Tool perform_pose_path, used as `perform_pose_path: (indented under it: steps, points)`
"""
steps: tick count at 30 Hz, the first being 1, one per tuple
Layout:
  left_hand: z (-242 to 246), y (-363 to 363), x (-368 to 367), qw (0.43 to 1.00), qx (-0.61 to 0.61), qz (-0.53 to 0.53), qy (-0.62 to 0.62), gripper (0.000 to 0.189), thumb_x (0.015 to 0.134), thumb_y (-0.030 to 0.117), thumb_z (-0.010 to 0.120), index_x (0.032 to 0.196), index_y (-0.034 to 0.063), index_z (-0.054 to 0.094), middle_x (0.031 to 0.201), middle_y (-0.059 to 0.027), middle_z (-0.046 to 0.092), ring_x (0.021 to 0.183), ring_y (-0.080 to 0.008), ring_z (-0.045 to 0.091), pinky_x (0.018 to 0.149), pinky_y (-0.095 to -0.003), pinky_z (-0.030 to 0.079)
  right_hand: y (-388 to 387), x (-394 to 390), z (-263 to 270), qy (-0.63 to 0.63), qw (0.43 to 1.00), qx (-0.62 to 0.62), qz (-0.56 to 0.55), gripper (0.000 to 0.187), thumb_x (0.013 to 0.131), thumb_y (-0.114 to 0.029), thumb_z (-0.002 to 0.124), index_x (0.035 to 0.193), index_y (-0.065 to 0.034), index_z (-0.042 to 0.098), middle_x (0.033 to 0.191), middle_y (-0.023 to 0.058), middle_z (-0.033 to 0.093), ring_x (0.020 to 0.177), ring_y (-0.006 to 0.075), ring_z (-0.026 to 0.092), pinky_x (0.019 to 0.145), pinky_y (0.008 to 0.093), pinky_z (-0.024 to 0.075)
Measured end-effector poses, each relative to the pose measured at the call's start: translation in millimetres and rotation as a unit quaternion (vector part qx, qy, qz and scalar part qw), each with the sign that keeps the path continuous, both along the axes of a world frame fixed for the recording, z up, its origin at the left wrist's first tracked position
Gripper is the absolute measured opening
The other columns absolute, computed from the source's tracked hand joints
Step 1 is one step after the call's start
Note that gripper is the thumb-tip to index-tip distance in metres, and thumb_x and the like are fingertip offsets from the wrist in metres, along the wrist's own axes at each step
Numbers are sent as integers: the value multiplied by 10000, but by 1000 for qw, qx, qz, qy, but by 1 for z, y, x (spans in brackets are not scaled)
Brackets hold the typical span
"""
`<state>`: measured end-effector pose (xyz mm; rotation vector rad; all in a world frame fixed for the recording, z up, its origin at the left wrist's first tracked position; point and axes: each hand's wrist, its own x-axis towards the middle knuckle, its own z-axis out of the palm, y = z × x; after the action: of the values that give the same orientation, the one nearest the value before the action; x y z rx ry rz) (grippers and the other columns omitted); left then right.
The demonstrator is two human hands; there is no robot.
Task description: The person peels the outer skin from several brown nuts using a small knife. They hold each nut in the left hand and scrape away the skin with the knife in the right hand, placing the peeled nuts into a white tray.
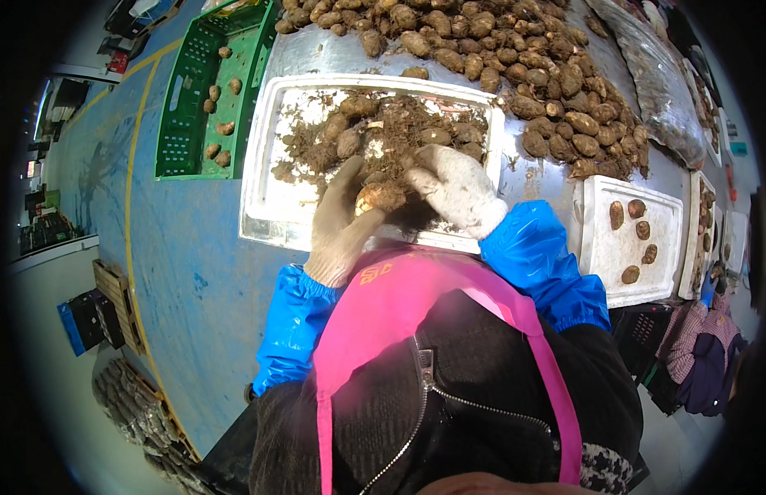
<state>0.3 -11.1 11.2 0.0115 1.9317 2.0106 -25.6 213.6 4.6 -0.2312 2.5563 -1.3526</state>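
My left hand [345, 223], in a pale knit glove, is shut on a brown taro corm [381, 197] over the front of a white foam tray [254, 179]. The corm's near end is paler than the rest. Just right of it is my right hand [454, 185], in a dirt-marked white glove, its fingers curled towards the corm. Whether those fingers grip anything is hidden. Dark root fibres [414, 213] hang below, between the hands. Inside the tray lie loose fibres [389, 127] and several hairy corms, one of them a corm [349, 143] beyond my left fingertips.
A large heap of taro corms [543, 80] covers the metal table [333, 52] behind the tray. At left stands a green plastic crate [246, 68] with several corms. A smaller white tray [652, 210] with several corms sits at right; farther off is another person [704, 346].
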Motion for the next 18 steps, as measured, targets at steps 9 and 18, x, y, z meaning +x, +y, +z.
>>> perform_pose_path:
  steps: [9, 18]
  points:
    - [6, 4, 0, 999, 34, 16, -9, 853, 859, -18, 639, 1616, -73, 249, 1570, -240, 430, 1467, -315, 440, 1219, -406, 386, -6, 3, 18, -192, 935, -298, -19, 415, 995, -118, 680, 1368, 46, 603, 1298, 112, 700, 1267, 225, 618, 1074, 333, 490]
    - [-3, -3, -2, 994, 79, 73, -32, 788, 1014, 329, 681, 1607, -37, 312, 1533, -214, 476, 1281, -274, 610, 1018, -399, 567, 1, -7, 2, -87, 995, -4, -39, 421, 1032, -393, 605, 1203, -17, 689, 1053, 237, 725, 1058, 430, 689, 904, 481, 545]
